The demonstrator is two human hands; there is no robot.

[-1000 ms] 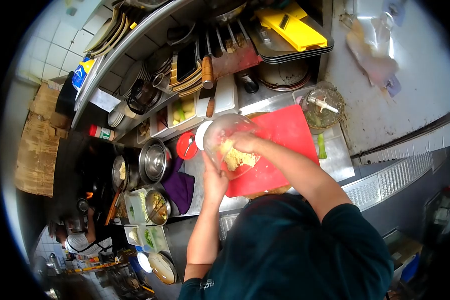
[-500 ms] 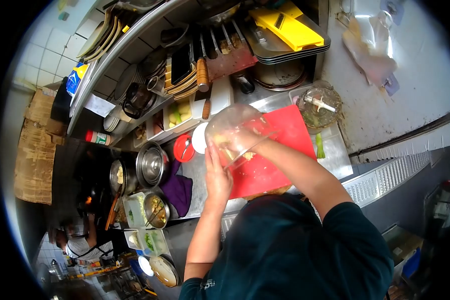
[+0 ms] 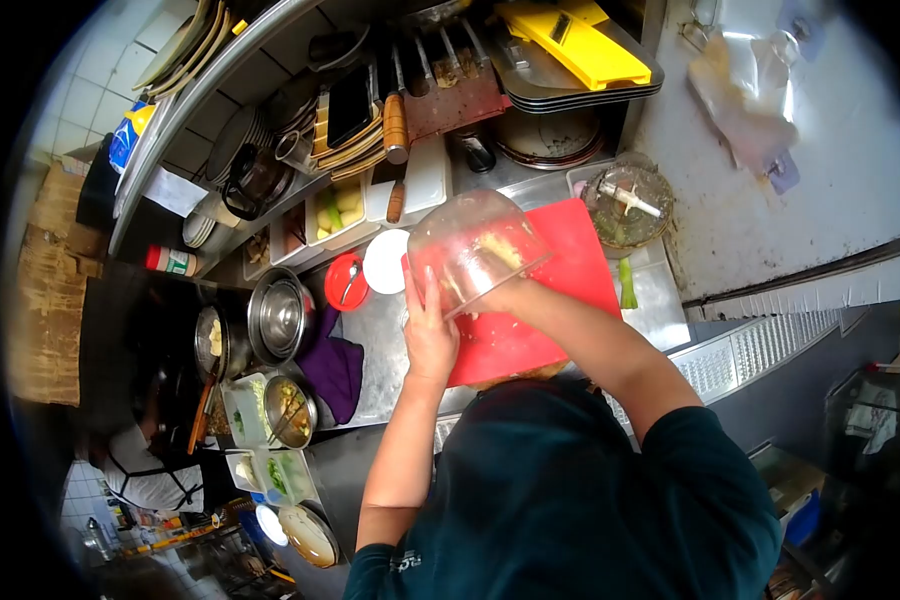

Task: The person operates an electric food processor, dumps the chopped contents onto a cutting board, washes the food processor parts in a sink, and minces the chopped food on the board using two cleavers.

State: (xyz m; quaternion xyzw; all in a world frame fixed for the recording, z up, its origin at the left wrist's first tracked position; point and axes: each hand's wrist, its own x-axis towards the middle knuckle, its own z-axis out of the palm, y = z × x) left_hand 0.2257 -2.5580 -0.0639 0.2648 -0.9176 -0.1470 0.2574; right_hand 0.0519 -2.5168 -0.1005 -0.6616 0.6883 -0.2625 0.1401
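A clear plastic bowl (image 3: 475, 230) is tilted above the red cutting board (image 3: 570, 300), with pale minced food stuck to its inner wall. My left hand (image 3: 431, 335) holds the bowl at its left side, fingers stretched up along the wall. At the bowl's near rim is my right hand (image 3: 506, 300), reaching in; the bowl and wrist hide its fingers, so I cannot tell whether they grip anything. Pale bits lie scattered over the board beneath.
Left of the board are a white round lid (image 3: 385, 262), a red bowl with a spoon (image 3: 345, 282), a purple cloth (image 3: 330, 368) and steel bowls (image 3: 280, 315). A food-processor bowl (image 3: 628, 205) stands right. Knives (image 3: 396, 130) hang beyond. Another person (image 3: 155, 470) is at far left.
The bowl has tipped a little, and the pale food inside shows higher on its wall. My right hand has shifted toward the near rim. The whole view has moved slightly.
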